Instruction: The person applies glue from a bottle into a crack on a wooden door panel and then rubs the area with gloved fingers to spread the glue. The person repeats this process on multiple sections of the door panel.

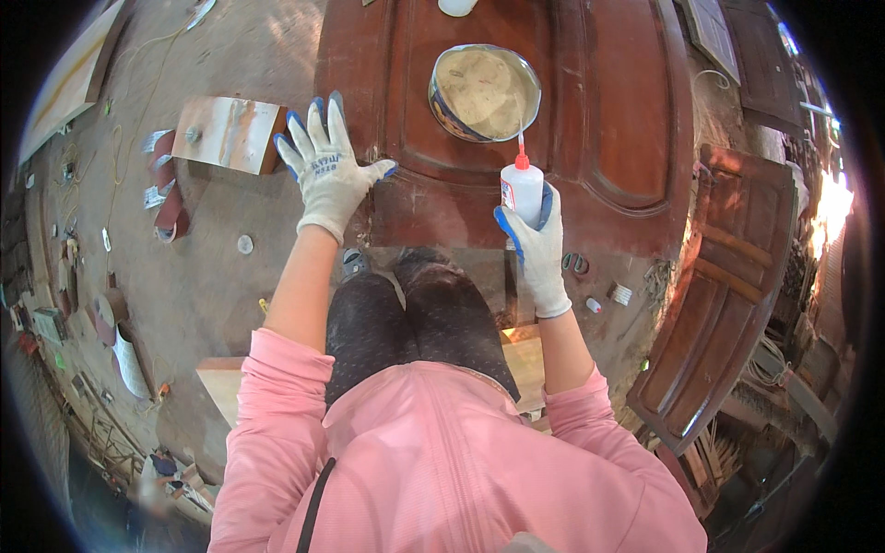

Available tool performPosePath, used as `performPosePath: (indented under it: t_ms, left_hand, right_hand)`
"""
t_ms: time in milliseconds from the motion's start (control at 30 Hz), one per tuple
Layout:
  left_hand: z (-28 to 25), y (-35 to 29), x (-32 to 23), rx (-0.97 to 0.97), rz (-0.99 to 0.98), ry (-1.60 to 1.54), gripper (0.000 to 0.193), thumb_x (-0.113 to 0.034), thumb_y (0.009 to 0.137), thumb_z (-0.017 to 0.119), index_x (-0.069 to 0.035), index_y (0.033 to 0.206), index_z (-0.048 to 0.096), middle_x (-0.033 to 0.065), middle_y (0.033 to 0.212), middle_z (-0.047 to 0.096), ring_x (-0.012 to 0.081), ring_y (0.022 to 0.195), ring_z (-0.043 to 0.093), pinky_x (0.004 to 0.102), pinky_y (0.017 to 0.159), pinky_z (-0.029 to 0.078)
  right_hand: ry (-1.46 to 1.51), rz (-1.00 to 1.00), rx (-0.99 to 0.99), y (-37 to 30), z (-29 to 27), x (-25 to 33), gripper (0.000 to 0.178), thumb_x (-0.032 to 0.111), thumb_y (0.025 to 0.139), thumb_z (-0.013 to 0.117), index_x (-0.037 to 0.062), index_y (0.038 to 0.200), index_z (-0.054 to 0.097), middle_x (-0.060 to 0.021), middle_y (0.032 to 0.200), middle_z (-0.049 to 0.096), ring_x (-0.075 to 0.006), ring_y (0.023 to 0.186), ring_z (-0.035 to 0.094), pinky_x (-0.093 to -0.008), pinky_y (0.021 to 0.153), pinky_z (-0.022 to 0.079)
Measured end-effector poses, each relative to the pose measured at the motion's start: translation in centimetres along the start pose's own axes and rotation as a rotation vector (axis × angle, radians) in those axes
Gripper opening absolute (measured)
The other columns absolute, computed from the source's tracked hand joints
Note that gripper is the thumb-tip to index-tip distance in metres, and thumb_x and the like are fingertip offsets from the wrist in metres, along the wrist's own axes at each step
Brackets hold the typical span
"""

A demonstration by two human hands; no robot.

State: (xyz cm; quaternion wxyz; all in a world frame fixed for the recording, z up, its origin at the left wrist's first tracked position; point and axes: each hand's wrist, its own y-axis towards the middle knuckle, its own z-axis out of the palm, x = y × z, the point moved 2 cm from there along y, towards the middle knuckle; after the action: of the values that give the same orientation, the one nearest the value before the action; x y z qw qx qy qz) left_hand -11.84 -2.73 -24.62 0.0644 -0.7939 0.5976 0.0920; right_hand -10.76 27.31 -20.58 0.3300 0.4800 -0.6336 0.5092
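As you look down past your pink jacket (442,433) and dark trousers (369,318), the closest hand is your right hand (542,244), gloved and wrapped around the lower part of a white bottle (523,192), thumb on its left side, fingers on its right. Key relation: the bottle lies directly ahead of your right wrist, its long axis running almost straight away from you, base in the glove, red cap (522,159) and thin nozzle at the far end. Its exact tilt from upright can't be read from this one view. Your left hand (330,180), also gloved, is well to the left and slightly farther out, back upward, fingers spread, grasping nothing; it overlaps the left edge of the brown panelled door (590,207), contact uncertain. Your right hand is plainly nearer the bottle: it has it already. Just beyond the cap, on the door, sits a round tin (445,112) of beige material (479,88); the nozzle crosses its near right rim in view, but whether they touch you cannot tell. Left of your left fingertips, note a wooden block (226,134). Farthest along the door, a white object (456,6) is cut off by the upper edge.
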Motion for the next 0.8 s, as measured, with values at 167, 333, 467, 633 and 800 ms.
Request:
performPosePath:
  t_ms: [167,333,467,633,800]
  left_hand:
    - [-0.1,2.1,1.0,0.032,0.108,0.055,0.126,-0.072,0.072,0.079,-0.018,0.168,0.018,0.0209,0.171,0.023,0.0495,0.158,0.010,0.0688,0.124,0.006]
    - [0.0,3.0,2.0,0.063,0.134,0.054,0.118,-0.070,0.079,0.075,-0.021,0.169,0.017,0.0190,0.172,0.022,0.0474,0.159,0.009,0.0669,0.126,0.004]
    - [-0.3,2.4,3.4,-0.092,0.194,-0.181,0.095,-0.063,0.091,0.069,-0.021,0.166,0.029,0.0182,0.170,0.027,0.0483,0.158,0.013,0.0648,0.127,0.007]
    - [-1.5,-3.2,0.8,-0.071,0.219,-0.054,0.070,-0.056,0.100,0.060,-0.017,0.157,0.046,0.0184,0.163,0.035,0.0494,0.154,0.022,0.0653,0.126,0.012]
    - [-0.3,-5.1,-1.7,0.021,0.195,0.086,0.073,-0.058,0.100,0.057,-0.014,0.157,0.047,0.0143,0.164,0.038,0.0466,0.155,0.022,0.0657,0.126,0.009]
  right_hand:
    - [0.029,-0.065,0.058,0.8,-0.1,-1.0,0.064,0.012,0.086,0.084,0.0014,0.140,0.051,-0.0120,0.129,0.064,-0.0182,0.114,0.061,-0.0348,0.099,0.051]
    - [-0.015,-0.094,0.115,1.1,0.2,-1.3,0.064,0.014,0.085,0.085,0.0009,0.139,0.052,-0.0129,0.129,0.064,-0.0198,0.115,0.061,-0.0361,0.102,0.049]
    - [-0.070,-0.099,0.140,0.7,-0.1,-0.7,0.065,0.014,0.085,0.085,0.0010,0.139,0.052,-0.0141,0.129,0.064,-0.0214,0.116,0.061,-0.0373,0.102,0.049]
    - [-0.097,-0.107,0.137,0.5,-0.2,-2.4,0.065,0.014,0.085,0.084,0.0013,0.140,0.051,-0.0158,0.131,0.064,-0.0237,0.117,0.062,-0.0391,0.102,0.050]
    - [-0.099,-0.086,0.165,0.4,0.9,-1.8,0.067,0.015,0.084,0.084,0.0011,0.140,0.051,-0.0163,0.130,0.064,-0.0238,0.117,0.062,-0.0387,0.103,0.049]
